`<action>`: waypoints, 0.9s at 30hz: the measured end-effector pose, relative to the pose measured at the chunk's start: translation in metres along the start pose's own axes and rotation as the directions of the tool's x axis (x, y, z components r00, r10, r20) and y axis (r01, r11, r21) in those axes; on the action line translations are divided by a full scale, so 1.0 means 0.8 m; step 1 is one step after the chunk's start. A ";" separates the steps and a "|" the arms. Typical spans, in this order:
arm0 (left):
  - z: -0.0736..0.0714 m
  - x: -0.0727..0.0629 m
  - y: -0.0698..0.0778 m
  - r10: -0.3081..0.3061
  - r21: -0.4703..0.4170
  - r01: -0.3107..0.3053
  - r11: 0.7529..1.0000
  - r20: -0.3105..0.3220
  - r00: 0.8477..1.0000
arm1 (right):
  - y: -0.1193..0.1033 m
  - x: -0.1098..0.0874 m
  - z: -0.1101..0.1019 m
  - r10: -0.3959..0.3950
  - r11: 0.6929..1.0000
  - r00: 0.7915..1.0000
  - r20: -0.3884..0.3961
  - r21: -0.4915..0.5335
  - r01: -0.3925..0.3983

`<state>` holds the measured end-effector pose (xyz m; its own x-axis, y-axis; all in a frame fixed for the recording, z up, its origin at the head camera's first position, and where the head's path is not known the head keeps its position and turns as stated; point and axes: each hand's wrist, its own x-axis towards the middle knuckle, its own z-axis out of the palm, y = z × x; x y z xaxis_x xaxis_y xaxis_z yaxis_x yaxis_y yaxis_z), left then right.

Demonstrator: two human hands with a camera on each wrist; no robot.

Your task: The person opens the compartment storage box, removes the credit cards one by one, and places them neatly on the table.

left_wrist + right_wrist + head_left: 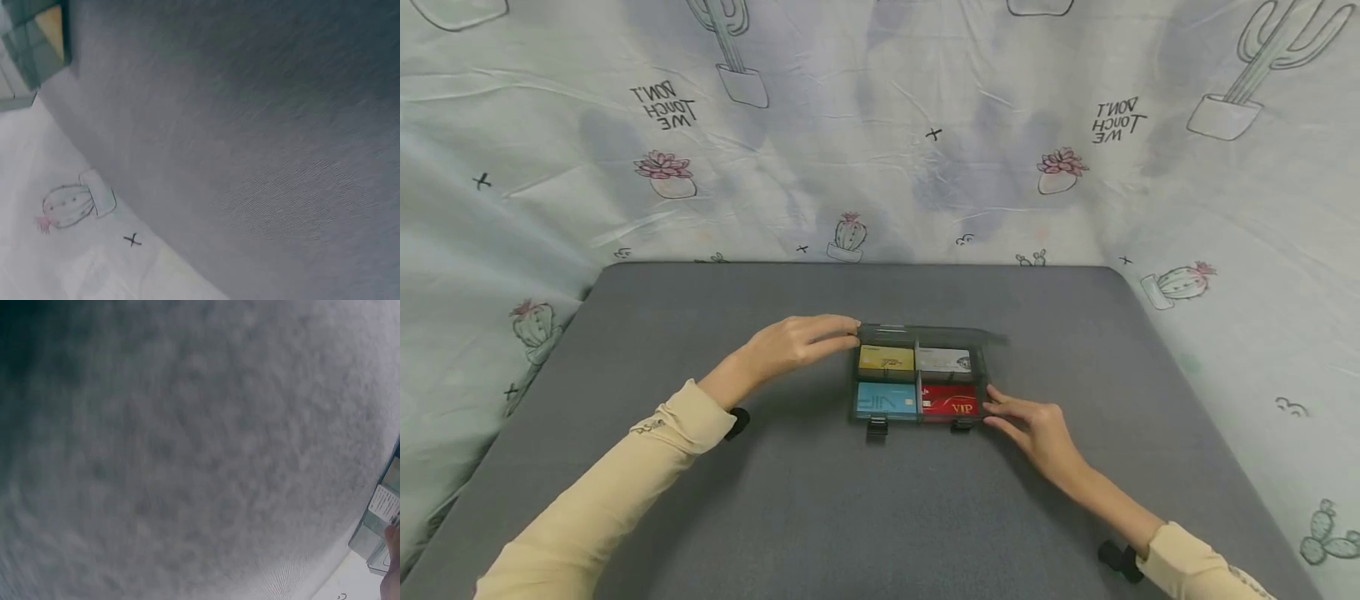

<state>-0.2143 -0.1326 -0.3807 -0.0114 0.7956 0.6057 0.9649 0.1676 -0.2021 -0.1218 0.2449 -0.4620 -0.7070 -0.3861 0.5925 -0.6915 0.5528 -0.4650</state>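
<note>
A dark see-through plastic box (918, 379) lies on the table, its compartments holding a yellow card (880, 360), a silver card (942, 360), a blue card (874, 400) and a red card (946, 402) marked VIP. The lid (925, 335) is raised along the far side. My left hand (790, 343) holds the lid at its left corner, fingertips close together there. At the box's lower right side, my right hand (1037, 427) presses with fairly straight fingers. The right wrist view catches a fingertip (392, 540) against the box.
Two black latches, the left latch (877, 428) and the right latch (962, 425), hang at the box's front. The grey table (917, 517) extends around it. Printed cactus cloth (880, 167) hangs behind and at both sides. Dark bands show at both wrists.
</note>
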 end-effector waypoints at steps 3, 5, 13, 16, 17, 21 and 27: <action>-0.002 0.008 -0.014 -0.077 -0.018 0.077 0.997 -0.003 0.997 | 0.001 0.003 -0.002 -0.002 1.000 1.000 0.009 0.006 0.002; -0.002 0.012 -0.025 -0.132 -0.031 0.131 0.991 -0.014 0.991 | 0.002 0.004 -0.004 0.001 1.000 1.000 0.015 0.012 -0.001; 0.014 0.011 -0.061 -0.344 -0.049 0.342 0.938 -0.032 0.938 | 0.006 0.003 -0.006 0.049 0.999 0.998 0.050 0.014 -0.049; 0.026 0.011 -0.069 -0.426 -0.080 0.423 0.903 -0.025 0.904 | 0.008 0.001 -0.006 0.066 0.997 0.996 0.054 0.023 -0.067; 0.031 0.011 -0.072 -0.456 -0.099 0.452 0.887 -0.023 0.890 | 0.008 0.001 -0.007 0.070 0.997 0.996 0.054 0.026 -0.071; 0.049 0.011 -0.083 -0.572 -0.197 0.562 0.803 0.011 0.820 | 0.009 0.001 -0.007 0.082 0.995 0.996 0.046 0.048 -0.084; 0.066 0.013 -0.099 -0.685 -0.328 0.683 0.653 0.129 0.717 | 0.010 0.001 -0.010 0.083 0.995 0.996 0.030 0.061 -0.085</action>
<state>-0.3047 -0.1070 -0.3995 -0.7031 0.5309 0.4731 0.7081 0.4617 0.5343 -0.1269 0.2551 -0.4601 -0.7661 -0.3607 0.5320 -0.6369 0.5372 -0.5530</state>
